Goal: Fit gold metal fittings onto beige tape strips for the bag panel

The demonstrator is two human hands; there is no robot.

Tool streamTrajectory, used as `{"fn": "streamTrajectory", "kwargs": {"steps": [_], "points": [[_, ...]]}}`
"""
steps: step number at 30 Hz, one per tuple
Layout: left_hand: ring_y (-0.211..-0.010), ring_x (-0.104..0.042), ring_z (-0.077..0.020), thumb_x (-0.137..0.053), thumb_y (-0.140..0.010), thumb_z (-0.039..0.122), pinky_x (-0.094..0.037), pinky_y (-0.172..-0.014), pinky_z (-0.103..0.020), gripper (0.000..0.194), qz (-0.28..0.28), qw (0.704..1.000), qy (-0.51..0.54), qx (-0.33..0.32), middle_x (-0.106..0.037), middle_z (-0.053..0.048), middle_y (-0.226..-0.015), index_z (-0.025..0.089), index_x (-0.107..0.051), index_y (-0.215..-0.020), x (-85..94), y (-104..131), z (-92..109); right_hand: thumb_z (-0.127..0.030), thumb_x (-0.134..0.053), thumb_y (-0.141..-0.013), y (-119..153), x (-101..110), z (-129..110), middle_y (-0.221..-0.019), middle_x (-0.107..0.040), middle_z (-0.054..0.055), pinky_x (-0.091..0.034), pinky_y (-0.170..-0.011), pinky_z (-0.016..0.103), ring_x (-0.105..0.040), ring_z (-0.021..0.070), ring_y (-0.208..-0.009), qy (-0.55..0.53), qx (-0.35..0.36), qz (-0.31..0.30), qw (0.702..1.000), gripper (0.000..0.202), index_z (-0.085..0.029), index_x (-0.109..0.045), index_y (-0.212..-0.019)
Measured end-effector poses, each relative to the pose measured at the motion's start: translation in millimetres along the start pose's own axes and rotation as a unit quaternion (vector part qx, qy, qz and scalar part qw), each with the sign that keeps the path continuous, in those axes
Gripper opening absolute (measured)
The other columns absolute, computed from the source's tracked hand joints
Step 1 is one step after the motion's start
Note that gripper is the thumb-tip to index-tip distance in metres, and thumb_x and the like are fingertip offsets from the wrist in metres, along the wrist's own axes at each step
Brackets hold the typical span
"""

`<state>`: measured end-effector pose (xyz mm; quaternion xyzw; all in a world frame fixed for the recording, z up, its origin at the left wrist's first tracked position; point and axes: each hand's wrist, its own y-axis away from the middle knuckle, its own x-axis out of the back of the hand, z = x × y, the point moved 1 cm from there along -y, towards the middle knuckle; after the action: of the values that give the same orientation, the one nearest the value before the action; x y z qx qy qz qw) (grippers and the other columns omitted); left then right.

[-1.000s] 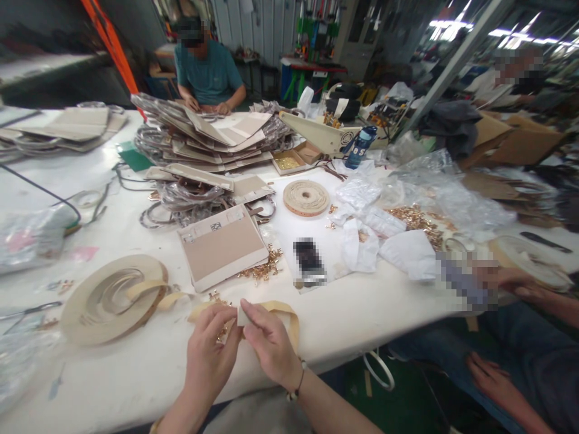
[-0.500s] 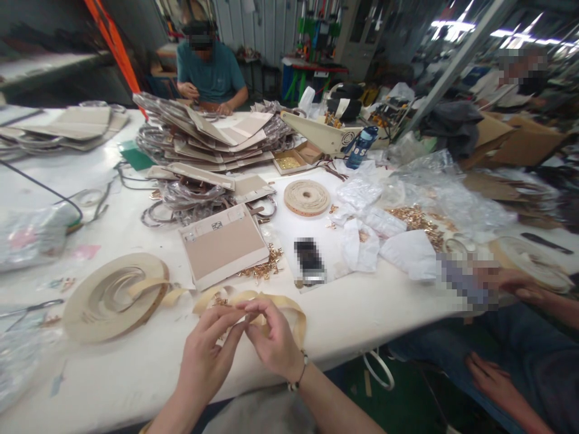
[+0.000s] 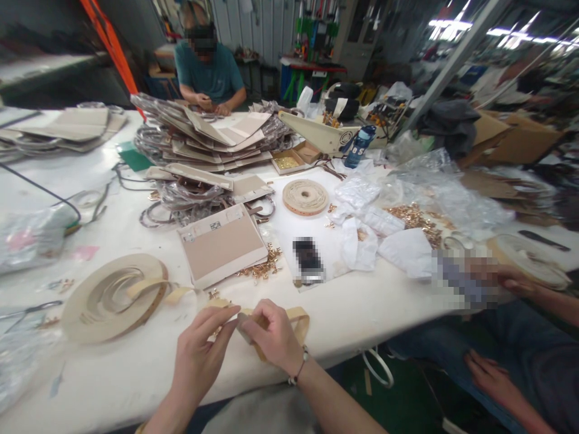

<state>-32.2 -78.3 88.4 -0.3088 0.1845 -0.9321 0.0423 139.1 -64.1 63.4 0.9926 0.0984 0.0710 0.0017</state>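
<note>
My left hand [image 3: 201, 343] is closed in a pinch, thumb and forefinger tips close together; what lies between them, if anything, is too small to make out. Opposite it, nearly touching, my right hand [image 3: 274, 337] grips a beige strip [image 3: 298, 318], which loops out behind the knuckles. The strip's other part runs toward a large flat roll of beige tape [image 3: 97, 298] on the left. Small gold metal fittings [image 3: 217, 295] lie just beyond my fingers, with a bigger heap of gold fittings [image 3: 266, 265] beside a cardboard-faced panel [image 3: 224, 244].
Wrapped pieces with cardboard panels [image 3: 208, 144] are stacked at the back. A smaller tape roll [image 3: 305, 197], a phone [image 3: 309, 259], a blue bottle [image 3: 359, 146] and plastic bags [image 3: 443, 187] lie beyond. A person [image 3: 210, 72] sits opposite; another person's hand [image 3: 518, 282] is at right.
My fingertips, which met at the strip, have come slightly apart. The strip has shifted a little to the right with my right hand.
</note>
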Motion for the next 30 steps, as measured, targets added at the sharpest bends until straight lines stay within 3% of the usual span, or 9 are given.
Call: {"fn": "streamTrajectory", "kwargs": {"steps": [4, 8, 11, 13, 16, 21, 24, 28, 30], "points": [[-0.072, -0.068, -0.0148, -0.066, -0.091, 0.033, -0.055, -0.053, -0.019, 0.017, 0.004, 1.0, -0.005, 0.021, -0.075, -0.003, -0.09, 0.024, -0.075, -0.103, -1.1, 1.1, -8.3, -0.05, -0.07, -0.087, -0.8, 1.1, 5.0, -0.064, -0.061, -0.002, -0.038, -0.053, 0.022, -0.05, 0.0104, -0.057, -0.024, -0.033, -0.017, 0.999, 0.034, -0.016, -0.067, -0.082], [-0.073, -0.067, -0.0161, -0.063, -0.093, 0.033, -0.052, -0.049, -0.02, 0.022, -0.014, 0.999, -0.042, 0.008, -0.074, -0.004, -0.091, 0.024, -0.07, -0.112, -3.7, 0.6, -12.2, -0.042, -0.068, -0.091, -5.1, 3.2, 6.2, -0.083, -0.073, 0.001, -0.047, -0.067, 0.024, -0.064, 0.0147, -0.073, -0.006, -0.016, -0.036, 0.999, 0.028, -0.019, -0.072, -0.107], [-0.099, -0.067, -0.0223, -0.057, -0.096, 0.027, -0.059, -0.076, -0.031, 0.03, -0.028, 0.991, -0.105, -0.081, -0.071, -0.009, -0.109, 0.024, -0.065, -0.125, -6.2, -0.3, -13.8, -0.033, -0.06, -0.097, -9.3, 3.8, 6.1, -0.092, -0.075, 0.003, -0.05, -0.077, 0.026, -0.068, 0.0166, -0.084, 0.015, 0.022, -0.063, 0.998, 0.02, -0.019, -0.074, -0.101], [-0.108, -0.064, -0.0241, -0.054, -0.097, 0.022, -0.056, -0.089, -0.037, 0.033, -0.053, 0.978, -0.147, -0.136, -0.069, -0.01, -0.119, 0.025, -0.062, -0.13, -8.1, -0.2, -16.1, -0.028, -0.058, -0.098, -11.4, 3.7, 7.1, -0.091, -0.075, 0.004, -0.049, -0.077, 0.026, -0.068, 0.0174, -0.084, 0.054, 0.044, -0.072, 0.995, 0.018, -0.018, -0.073, -0.098], [-0.097, -0.064, -0.0212, -0.053, -0.097, 0.016, -0.052, -0.084, -0.034, 0.03, -0.09, 0.962, -0.18, -0.183, -0.072, -0.006, -0.11, 0.024, -0.063, -0.125, -9.5, 0.7, -19.4, -0.025, -0.056, -0.099, -12.9, 2.9, 10.6, -0.091, -0.074, 0.006, -0.048, -0.075, 0.027, -0.068, 0.0192, -0.085, 0.115, 0.062, -0.084, 0.988, 0.017, -0.018, -0.071, -0.098], [-0.084, -0.062, -0.0208, -0.057, -0.096, 0.017, -0.044, -0.073, -0.034, 0.018, -0.087, 0.941, -0.242, -0.22, -0.073, -0.004, -0.094, 0.022, -0.066, -0.111, -8.6, -1.3, -18.8, -0.025, -0.053, -0.1, -12.4, 1.6, 16.9, -0.095, -0.075, 0.009, -0.047, -0.077, 0.03, -0.069, 0.0228, -0.089, 0.177, 0.056, -0.104, 0.977, 0.019, -0.018, -0.07, -0.099], [-0.081, -0.061, -0.0209, -0.058, -0.095, 0.014, -0.042, -0.073, -0.034, 0.012, -0.089, 0.935, -0.252, -0.235, -0.072, -0.003, -0.084, 0.02, -0.067, -0.1, -11.2, -1.5, -17.1, -0.027, -0.051, -0.1, -13.3, 0.6, 21.2, -0.089, -0.074, 0.006, -0.046, -0.074, 0.028, -0.068, 0.0206, -0.084, 0.157, 0.036, -0.101, 0.982, 0.021, -0.019, -0.069, -0.094], [-0.083, -0.06, -0.0199, -0.057, -0.093, 0.009, -0.042, -0.077, -0.033, 0.017, -0.076, 0.948, -0.187, -0.245, -0.071, -0.002, -0.082, 0.021, -0.068, -0.098, -18.3, 3.3, -15.2, -0.032, -0.049, -0.1, -18.6, -1.6, 34.1, -0.076, -0.067, 0.001, -0.045, -0.07, 0.025, -0.063, 0.0167, -0.075, 0.053, -0.025, -0.057, 0.997, 0.027, -0.019, -0.065, -0.083], [-0.082, -0.06, -0.0188, -0.058, -0.093, 0.014, -0.043, -0.078, -0.032, 0.015, -0.066, 0.978, -0.104, -0.169, -0.071, -0.002, -0.082, 0.022, -0.069, -0.093, -20.1, 0.5, -18.8, -0.034, -0.049, -0.1, -20.5, -1.9, 42.8, -0.074, -0.064, 0.0, -0.045, -0.07, 0.026, -0.061, 0.0169, -0.075, 0.037, -0.045, -0.025, 0.998, 0.028, -0.019, -0.062, -0.081]]}}
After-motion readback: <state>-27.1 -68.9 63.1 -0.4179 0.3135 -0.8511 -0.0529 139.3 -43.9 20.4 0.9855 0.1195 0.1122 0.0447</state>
